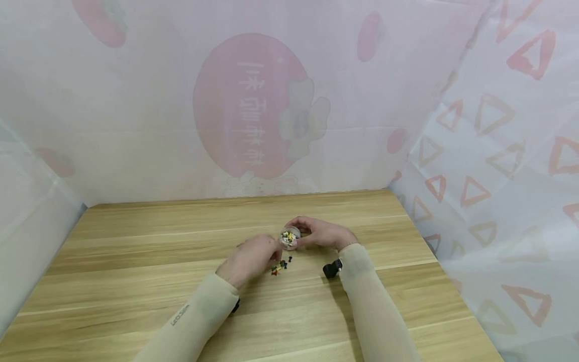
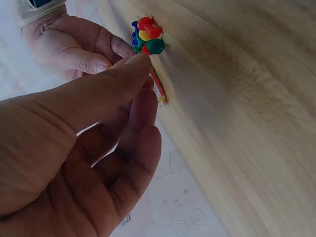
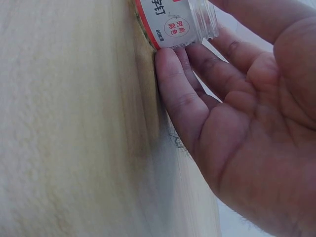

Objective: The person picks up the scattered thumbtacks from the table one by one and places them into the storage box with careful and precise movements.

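A small clear jar [image 1: 290, 238] stands on the wooden table, with white, yellow and dark push pins visible inside. My right hand [image 1: 323, 234] holds it from the right, fingers behind and thumb in front. In the right wrist view the jar [image 3: 173, 22] shows a white label with a red edge and a threaded, lidless mouth. Left of it, my left hand [image 1: 257, 255] hovers by loose push pins [image 1: 280, 266], red, yellow, green and blue. Its thumb and fingertips come together in the left wrist view; whether they pinch a pin is hidden.
One dark push pin [image 1: 290, 259] lies apart from the others, nearer the jar. A black wrist camera [image 1: 332, 269] sticks out below the right wrist. Behind the table [image 1: 135, 281] hangs a printed white curtain [image 1: 149, 125], with another at the right.
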A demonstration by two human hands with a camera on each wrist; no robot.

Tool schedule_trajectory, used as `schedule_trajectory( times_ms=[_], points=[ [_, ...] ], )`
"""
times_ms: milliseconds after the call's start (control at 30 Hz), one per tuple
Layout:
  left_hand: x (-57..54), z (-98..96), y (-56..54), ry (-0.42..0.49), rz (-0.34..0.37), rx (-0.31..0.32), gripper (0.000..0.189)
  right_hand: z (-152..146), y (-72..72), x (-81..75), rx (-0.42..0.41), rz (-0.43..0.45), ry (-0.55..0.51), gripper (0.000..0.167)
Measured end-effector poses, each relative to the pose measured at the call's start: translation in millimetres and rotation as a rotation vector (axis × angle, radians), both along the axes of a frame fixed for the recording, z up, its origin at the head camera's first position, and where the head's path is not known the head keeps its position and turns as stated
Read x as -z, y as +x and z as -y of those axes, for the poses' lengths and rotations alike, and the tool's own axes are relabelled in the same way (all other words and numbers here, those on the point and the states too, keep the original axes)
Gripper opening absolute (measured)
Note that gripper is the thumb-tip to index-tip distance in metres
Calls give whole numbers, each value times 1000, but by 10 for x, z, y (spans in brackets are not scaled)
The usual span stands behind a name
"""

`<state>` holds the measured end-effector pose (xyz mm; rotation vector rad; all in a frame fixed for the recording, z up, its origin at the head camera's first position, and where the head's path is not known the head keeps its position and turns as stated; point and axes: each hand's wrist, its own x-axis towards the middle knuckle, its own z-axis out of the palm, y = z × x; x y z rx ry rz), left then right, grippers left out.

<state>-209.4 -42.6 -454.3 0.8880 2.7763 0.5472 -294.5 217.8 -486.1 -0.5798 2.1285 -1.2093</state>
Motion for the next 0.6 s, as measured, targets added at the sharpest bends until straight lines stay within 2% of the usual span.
schedule_trajectory(
  times_ms=[133, 333, 600],
  points=[
    [23, 14, 19, 3, -14, 18, 17, 3, 2, 1, 1, 4, -3, 61],
    [47, 12, 33, -10, 9, 5, 19, 3, 1, 7, 1, 11, -9, 61],
    [44, 24, 27, -25, 4, -7, 16, 3, 2, 3, 1, 9, -5, 61]
  ],
)
